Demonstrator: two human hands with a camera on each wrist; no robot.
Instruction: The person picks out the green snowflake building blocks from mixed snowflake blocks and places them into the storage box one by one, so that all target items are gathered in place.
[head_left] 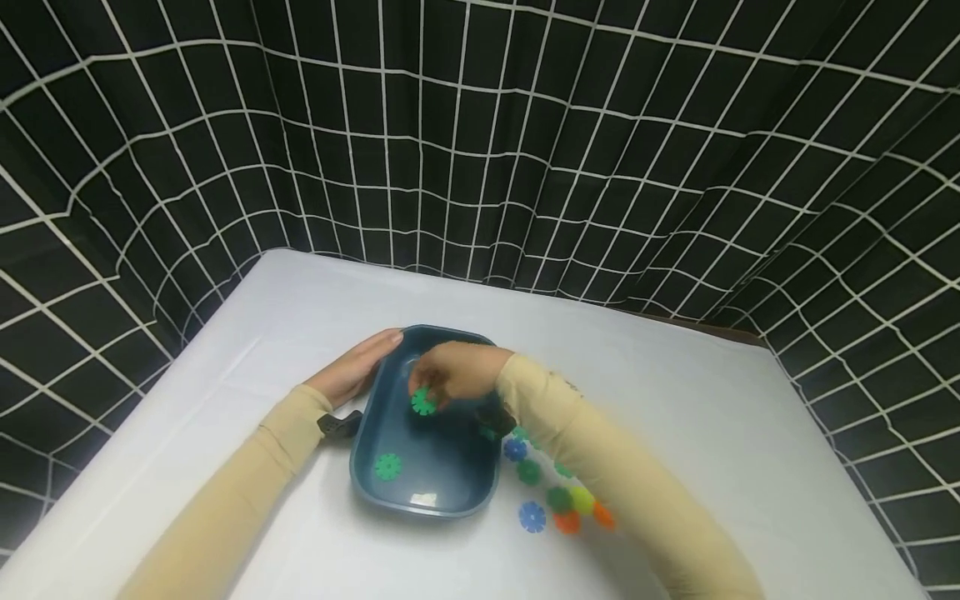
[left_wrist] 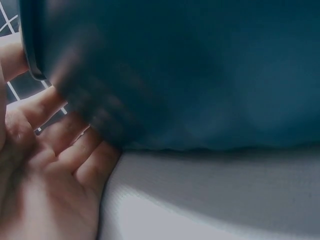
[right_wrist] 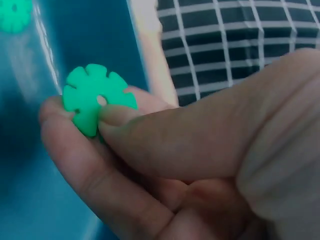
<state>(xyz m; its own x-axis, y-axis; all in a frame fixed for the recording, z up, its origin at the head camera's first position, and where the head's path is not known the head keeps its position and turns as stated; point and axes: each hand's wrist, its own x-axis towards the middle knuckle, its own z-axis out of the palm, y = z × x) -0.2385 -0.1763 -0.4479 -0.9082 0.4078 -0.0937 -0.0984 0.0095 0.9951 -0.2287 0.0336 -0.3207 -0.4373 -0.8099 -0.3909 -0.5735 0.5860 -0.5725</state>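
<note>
Over the dark blue tray (head_left: 363,454), my right hand (head_left: 461,371) pinches a green notched disc (right_wrist: 82,97) between thumb and fingers. The disc has slots round its edge and a small hole in the middle. Another green disc (head_left: 387,467) lies flat on the tray floor near its front left corner. My left hand (head_left: 356,367) rests against the tray's left outer side, its fingers fairly straight along the wall in the left wrist view. Part of the tray's right side is hidden behind the right hand and wrist.
Just right of the tray, several loose discs lie on the white cloth, among them a blue disc (head_left: 532,517), a yellow disc (head_left: 582,500) and an orange disc (head_left: 567,523). My right sleeve passes over some. A black curtain with white grid lines (head_left: 480,150) surrounds the table.
</note>
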